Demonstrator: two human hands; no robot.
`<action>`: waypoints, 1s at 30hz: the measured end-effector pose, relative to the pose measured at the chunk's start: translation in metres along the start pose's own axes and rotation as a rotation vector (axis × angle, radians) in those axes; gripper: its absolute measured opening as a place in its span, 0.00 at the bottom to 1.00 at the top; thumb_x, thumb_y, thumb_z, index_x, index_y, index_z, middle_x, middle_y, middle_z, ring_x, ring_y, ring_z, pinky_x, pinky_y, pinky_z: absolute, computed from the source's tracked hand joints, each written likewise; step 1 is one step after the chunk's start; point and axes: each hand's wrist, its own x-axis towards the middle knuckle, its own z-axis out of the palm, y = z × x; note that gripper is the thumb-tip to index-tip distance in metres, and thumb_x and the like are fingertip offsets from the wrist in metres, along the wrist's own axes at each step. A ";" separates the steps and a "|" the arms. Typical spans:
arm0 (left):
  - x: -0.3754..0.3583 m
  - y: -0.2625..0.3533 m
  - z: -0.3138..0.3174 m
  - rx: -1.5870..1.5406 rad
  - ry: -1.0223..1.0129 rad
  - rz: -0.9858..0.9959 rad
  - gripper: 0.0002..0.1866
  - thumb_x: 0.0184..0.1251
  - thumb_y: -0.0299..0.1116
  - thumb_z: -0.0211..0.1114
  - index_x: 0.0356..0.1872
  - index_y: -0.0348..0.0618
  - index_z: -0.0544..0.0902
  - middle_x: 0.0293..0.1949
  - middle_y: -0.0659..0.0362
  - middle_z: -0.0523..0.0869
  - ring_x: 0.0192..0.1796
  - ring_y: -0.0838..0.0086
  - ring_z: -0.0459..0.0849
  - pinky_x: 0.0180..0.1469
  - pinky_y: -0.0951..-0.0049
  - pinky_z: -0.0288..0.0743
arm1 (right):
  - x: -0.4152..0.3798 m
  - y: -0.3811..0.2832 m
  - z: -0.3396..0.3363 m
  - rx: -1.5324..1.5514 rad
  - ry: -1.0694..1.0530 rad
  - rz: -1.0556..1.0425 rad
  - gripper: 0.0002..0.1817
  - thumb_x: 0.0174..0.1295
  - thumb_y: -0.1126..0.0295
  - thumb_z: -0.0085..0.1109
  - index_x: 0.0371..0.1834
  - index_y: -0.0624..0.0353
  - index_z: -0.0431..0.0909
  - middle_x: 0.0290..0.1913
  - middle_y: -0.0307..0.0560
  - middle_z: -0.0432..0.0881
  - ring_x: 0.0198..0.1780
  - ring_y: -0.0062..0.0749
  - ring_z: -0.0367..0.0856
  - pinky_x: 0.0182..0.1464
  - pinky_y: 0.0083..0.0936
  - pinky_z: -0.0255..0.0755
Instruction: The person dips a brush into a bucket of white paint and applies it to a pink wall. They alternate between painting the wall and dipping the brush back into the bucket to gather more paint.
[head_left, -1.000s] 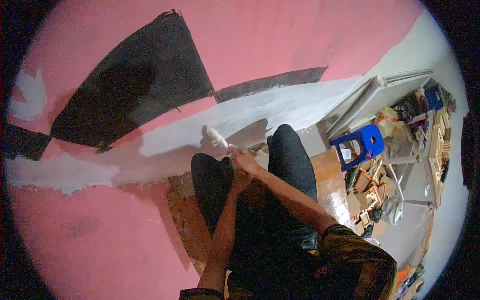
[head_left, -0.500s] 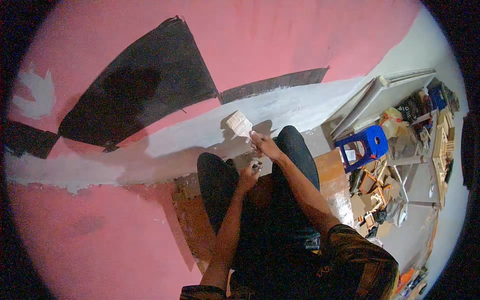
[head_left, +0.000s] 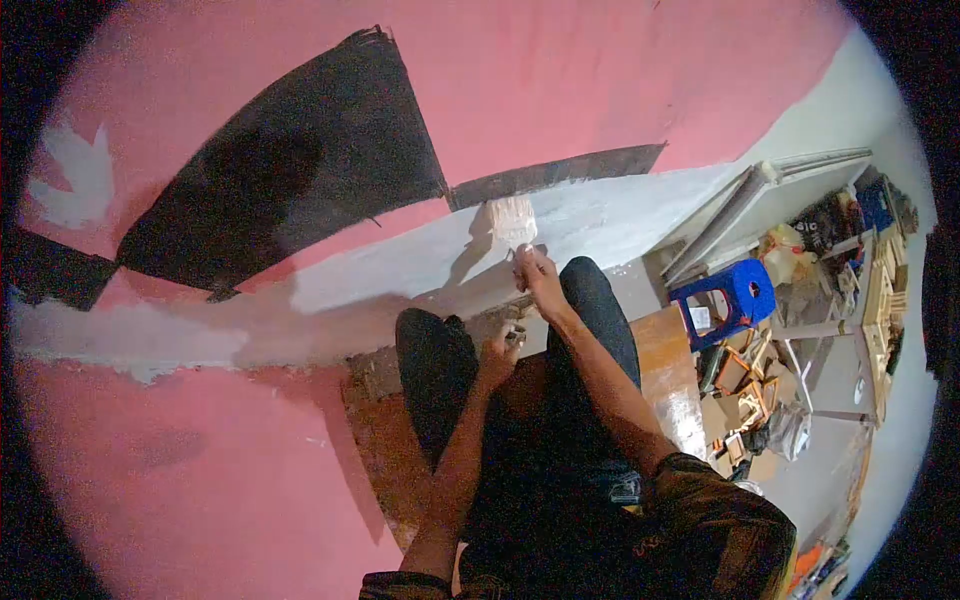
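My right hand is closed round the handle of a wide paintbrush. The pale, paint-coated bristles point up toward the white-painted band of the wall, overlapping it in this view. Lower down, between my knees, my left hand is closed with curled fingers; what it grips is too small and dark to make out. Above the white band, the wall is pink with a large black painted shape and a thinner dark strip.
A blue plastic stool stands right of my knees. Beyond it lies a heap of wooden pieces and frames. A white panel leans at the upper right. A brown board lies beside my leg, and pink surface spreads at lower left.
My right hand has moved slightly up and right with the paintbrush, whose bristles have swung from pointing up-left to nearly straight up. My left hand stays almost in place.
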 end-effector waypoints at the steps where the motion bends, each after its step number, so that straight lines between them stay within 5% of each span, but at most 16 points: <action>1: -0.001 0.004 -0.001 -0.010 0.002 -0.003 0.14 0.60 0.32 0.60 0.46 0.41 0.76 0.32 0.48 0.83 0.36 0.59 0.84 0.38 0.63 0.74 | 0.001 -0.005 0.005 0.023 0.027 0.008 0.18 0.70 0.52 0.43 0.30 0.53 0.70 0.21 0.31 0.65 0.20 0.15 0.59 0.22 0.17 0.54; 6: -0.001 -0.009 0.008 -0.103 0.074 0.076 0.12 0.62 0.32 0.59 0.46 0.42 0.77 0.30 0.50 0.83 0.32 0.62 0.84 0.36 0.66 0.75 | 0.011 -0.008 0.016 -0.001 0.145 0.030 0.17 0.69 0.51 0.47 0.28 0.51 0.70 0.17 0.28 0.61 0.17 0.13 0.55 0.18 0.16 0.49; 9: -0.001 0.023 -0.010 -0.081 -0.047 -0.153 0.16 0.59 0.35 0.62 0.46 0.37 0.76 0.43 0.44 0.82 0.47 0.50 0.80 0.48 0.59 0.73 | 0.028 -0.001 0.012 -0.086 0.183 -0.009 0.18 0.67 0.50 0.49 0.27 0.51 0.70 0.16 0.27 0.60 0.14 0.13 0.54 0.16 0.17 0.47; 12: 0.001 0.008 -0.003 -0.080 0.023 -0.044 0.12 0.64 0.38 0.60 0.44 0.42 0.79 0.31 0.50 0.84 0.34 0.62 0.84 0.38 0.64 0.75 | 0.026 -0.009 0.010 -0.036 0.152 0.039 0.19 0.66 0.49 0.49 0.27 0.51 0.70 0.16 0.27 0.60 0.14 0.13 0.54 0.15 0.17 0.46; 18: -0.001 0.003 0.005 0.034 -0.013 -0.138 0.14 0.63 0.39 0.61 0.42 0.40 0.79 0.30 0.49 0.83 0.33 0.61 0.84 0.37 0.64 0.74 | 0.012 -0.003 0.007 -0.063 0.204 0.067 0.18 0.67 0.49 0.49 0.29 0.51 0.71 0.16 0.26 0.60 0.13 0.12 0.54 0.15 0.15 0.47; 21: 0.003 -0.017 0.008 -0.046 -0.057 -0.133 0.21 0.59 0.39 0.64 0.50 0.38 0.76 0.42 0.43 0.82 0.45 0.50 0.81 0.49 0.60 0.74 | -0.011 -0.010 0.009 -0.025 0.179 0.136 0.18 0.67 0.49 0.48 0.31 0.51 0.71 0.16 0.26 0.60 0.13 0.12 0.54 0.15 0.15 0.46; 23: 0.000 -0.006 0.001 -0.072 0.022 -0.064 0.20 0.59 0.38 0.63 0.50 0.39 0.76 0.42 0.44 0.82 0.45 0.50 0.81 0.49 0.60 0.74 | -0.024 -0.020 0.010 -0.139 0.174 0.125 0.26 0.66 0.44 0.44 0.27 0.58 0.74 0.16 0.33 0.63 0.17 0.18 0.61 0.20 0.21 0.56; 28: -0.002 0.004 0.006 -0.169 -0.039 -0.143 0.16 0.60 0.35 0.63 0.47 0.40 0.77 0.39 0.48 0.83 0.41 0.56 0.82 0.45 0.62 0.75 | 0.000 -0.032 0.017 -0.092 0.205 0.199 0.23 0.66 0.45 0.47 0.25 0.53 0.69 0.16 0.30 0.62 0.16 0.15 0.59 0.18 0.18 0.51; 30: 0.005 -0.015 0.013 -0.277 -0.010 -0.013 0.10 0.64 0.36 0.61 0.40 0.40 0.80 0.35 0.51 0.83 0.37 0.62 0.82 0.40 0.64 0.74 | -0.005 -0.035 0.019 0.010 0.172 0.188 0.19 0.66 0.48 0.49 0.25 0.48 0.67 0.15 0.27 0.59 0.14 0.13 0.54 0.16 0.16 0.47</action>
